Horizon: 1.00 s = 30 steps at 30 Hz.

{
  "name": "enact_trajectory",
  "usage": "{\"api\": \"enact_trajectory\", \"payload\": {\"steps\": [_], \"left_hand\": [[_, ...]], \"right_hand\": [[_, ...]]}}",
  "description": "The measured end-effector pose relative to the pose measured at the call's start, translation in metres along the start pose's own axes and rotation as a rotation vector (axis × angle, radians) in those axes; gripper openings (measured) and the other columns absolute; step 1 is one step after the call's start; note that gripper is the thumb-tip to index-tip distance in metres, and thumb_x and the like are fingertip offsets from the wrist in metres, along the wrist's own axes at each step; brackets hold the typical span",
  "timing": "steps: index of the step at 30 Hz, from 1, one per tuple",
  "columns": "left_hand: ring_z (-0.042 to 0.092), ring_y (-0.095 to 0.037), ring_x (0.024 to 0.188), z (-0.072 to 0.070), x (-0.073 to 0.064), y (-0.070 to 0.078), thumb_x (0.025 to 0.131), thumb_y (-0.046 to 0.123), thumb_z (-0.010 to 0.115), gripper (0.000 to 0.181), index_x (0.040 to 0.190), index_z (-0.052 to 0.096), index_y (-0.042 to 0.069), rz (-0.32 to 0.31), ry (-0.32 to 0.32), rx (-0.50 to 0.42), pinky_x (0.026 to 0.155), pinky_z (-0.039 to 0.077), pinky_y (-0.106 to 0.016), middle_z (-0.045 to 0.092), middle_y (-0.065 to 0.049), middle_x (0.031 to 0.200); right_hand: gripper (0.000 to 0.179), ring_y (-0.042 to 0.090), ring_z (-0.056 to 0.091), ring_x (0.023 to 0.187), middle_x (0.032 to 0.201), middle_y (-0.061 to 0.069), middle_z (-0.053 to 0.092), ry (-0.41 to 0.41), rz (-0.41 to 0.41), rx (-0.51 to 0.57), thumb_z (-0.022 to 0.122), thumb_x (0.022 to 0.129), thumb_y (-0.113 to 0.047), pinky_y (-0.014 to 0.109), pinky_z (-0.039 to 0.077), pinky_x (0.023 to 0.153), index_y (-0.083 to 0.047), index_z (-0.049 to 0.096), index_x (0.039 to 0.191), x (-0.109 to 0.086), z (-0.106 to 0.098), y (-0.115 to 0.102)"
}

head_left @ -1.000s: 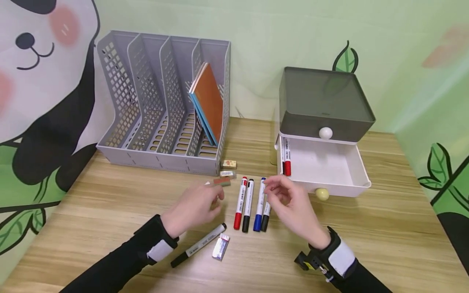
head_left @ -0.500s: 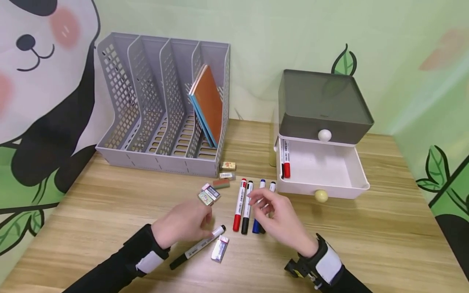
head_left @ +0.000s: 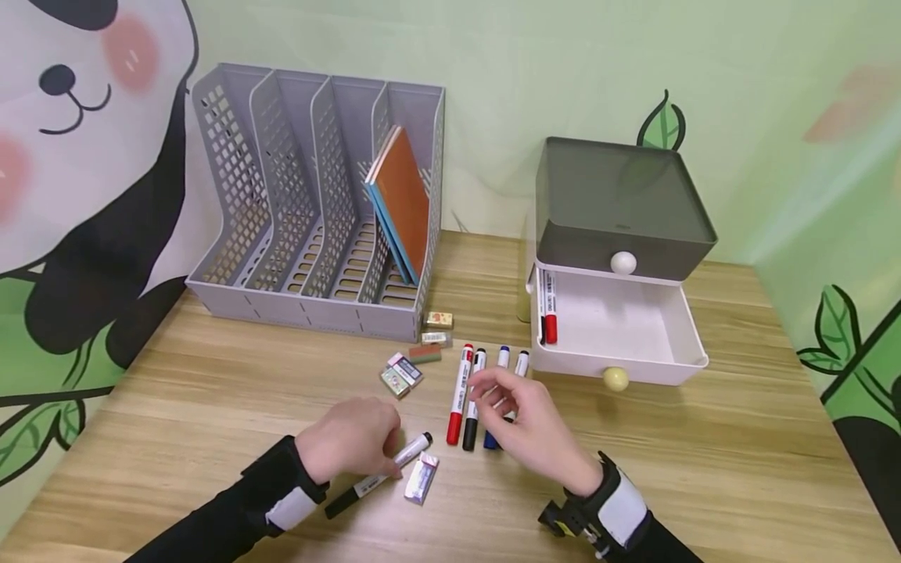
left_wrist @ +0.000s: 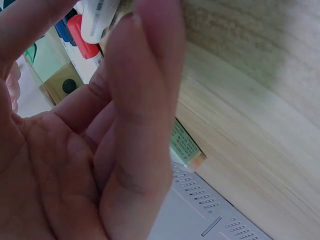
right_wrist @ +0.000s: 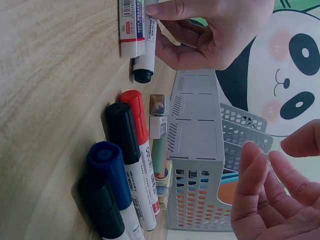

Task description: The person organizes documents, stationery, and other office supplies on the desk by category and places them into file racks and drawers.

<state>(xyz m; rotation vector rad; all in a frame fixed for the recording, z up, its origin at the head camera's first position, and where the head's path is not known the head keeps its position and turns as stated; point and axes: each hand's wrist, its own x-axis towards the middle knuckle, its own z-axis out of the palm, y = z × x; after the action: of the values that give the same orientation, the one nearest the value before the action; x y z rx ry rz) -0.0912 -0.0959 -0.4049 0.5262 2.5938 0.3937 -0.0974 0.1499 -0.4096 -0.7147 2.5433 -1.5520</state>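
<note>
My left hand is low over a black-capped marker lying slanted on the table. In the right wrist view its thumb reaches across the marker while the fingers lie on the other side; firm contact is hard to judge. A white eraser lies beside that marker. My right hand hovers with loosely bent fingers, holding nothing. Beneath and beside it lie a red marker, a black marker, a blue marker and another black marker, partly hidden by the hand.
Several small erasers lie near a grey file rack with notebooks in its right compartment. At the right stands a drawer box; its pulled-out white drawer holds a red marker and a black one.
My left hand has come back from the small erasers, down to the slanted marker. My right hand has shifted left over the marker row. The markers and erasers have stayed put.
</note>
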Motion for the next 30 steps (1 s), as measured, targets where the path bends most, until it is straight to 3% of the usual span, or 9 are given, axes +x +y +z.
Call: {"api": "enact_trajectory", "payload": {"steps": [6,18,22,27,30], "left_hand": [[0.049,-0.015,0.059,0.003,0.002,0.001,0.068,0.022,0.090,0.035,0.058,0.057,0.017,-0.009,0.000,0.033,0.054,0.034,-0.028,0.053,0.006,0.057],[0.050,-0.014,0.058,0.000,0.003,-0.003,0.068,0.019,0.088,0.033,0.059,0.057,0.016,0.025,0.025,-0.020,0.054,0.037,-0.029,0.053,0.005,0.059],[0.051,-0.012,0.057,-0.007,0.006,-0.005,0.072,0.018,0.086,0.027,0.064,0.060,0.015,0.067,0.015,-0.103,0.053,0.041,-0.026,0.056,0.005,0.061],[0.054,-0.007,0.060,-0.016,0.014,-0.007,0.079,0.014,0.081,0.018,0.074,0.064,0.013,0.178,0.009,-0.250,0.054,0.046,-0.021,0.061,0.005,0.067],[0.056,-0.005,0.062,-0.019,0.022,-0.007,0.082,0.014,0.079,0.014,0.078,0.066,0.011,0.254,0.039,-0.328,0.057,0.048,-0.020,0.065,0.004,0.071]], "right_hand": [[0.021,0.005,0.062,0.083,0.100,0.016,0.071,-0.008,0.024,0.009,0.060,0.093,0.000,0.022,0.057,0.069,-0.002,0.067,0.113,0.001,0.000,0.001],[0.023,0.007,0.063,0.085,0.101,0.017,0.071,-0.013,0.060,0.022,0.059,0.092,0.001,0.021,0.056,0.070,0.000,0.066,0.115,0.001,0.000,0.006],[0.024,0.007,0.062,0.085,0.101,0.017,0.070,0.002,0.062,0.030,0.059,0.093,0.001,0.021,0.056,0.070,0.000,0.066,0.115,0.001,-0.001,0.009],[0.022,0.008,0.062,0.086,0.102,0.017,0.070,0.023,0.072,0.052,0.059,0.094,0.001,0.021,0.055,0.070,0.000,0.066,0.114,0.001,-0.002,0.011],[0.021,0.009,0.062,0.086,0.103,0.018,0.070,0.047,0.085,0.065,0.060,0.094,0.000,0.020,0.054,0.070,0.000,0.066,0.114,0.002,-0.002,0.013]]}}
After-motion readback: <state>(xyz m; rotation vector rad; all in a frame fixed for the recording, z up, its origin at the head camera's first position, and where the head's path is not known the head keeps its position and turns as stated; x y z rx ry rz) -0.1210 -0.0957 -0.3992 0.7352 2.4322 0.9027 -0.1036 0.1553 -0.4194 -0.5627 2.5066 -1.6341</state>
